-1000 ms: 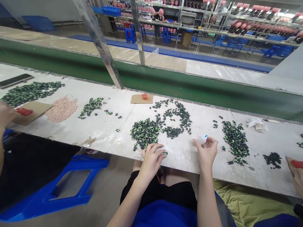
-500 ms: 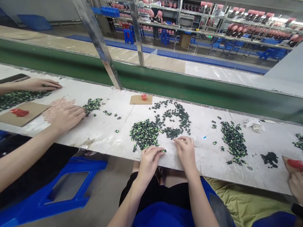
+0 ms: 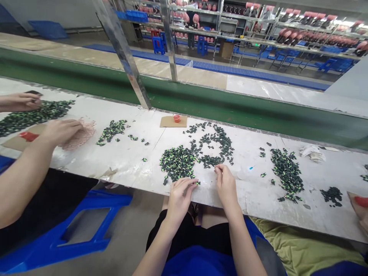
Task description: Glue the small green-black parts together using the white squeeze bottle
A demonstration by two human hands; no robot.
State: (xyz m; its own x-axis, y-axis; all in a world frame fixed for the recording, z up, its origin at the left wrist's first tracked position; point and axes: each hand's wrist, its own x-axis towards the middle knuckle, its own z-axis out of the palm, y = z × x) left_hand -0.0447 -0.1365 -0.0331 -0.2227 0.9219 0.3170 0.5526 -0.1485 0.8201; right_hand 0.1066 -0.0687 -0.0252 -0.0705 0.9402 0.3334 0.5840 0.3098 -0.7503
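My left hand (image 3: 181, 191) is closed in a pinch on a small black-and-green piece (image 3: 198, 183) near the table's front edge. Just beyond it lies a heap of the same black-and-green pieces (image 3: 177, 161). My right hand (image 3: 226, 182) hovers at the near side of a loose ring of small dark pieces (image 3: 224, 142). Its thumb and forefinger are pressed together; what they hold, if anything, is too small to make out. A gap separates my two hands.
A red cup (image 3: 176, 118) stands on cardboard (image 3: 166, 122) at the back. To the right lie another black-and-green heap (image 3: 287, 174), dark bits (image 3: 331, 195) and crumpled tissue (image 3: 313, 153). On the left, a co-worker's hands (image 3: 61, 132) work over pink pieces (image 3: 83, 134). A metal post (image 3: 135, 82) rises behind.
My right fingers have drawn in more closely, slightly away from the ring. My left hand keeps its pinch on the piece. The left co-worker's hands have moved left.
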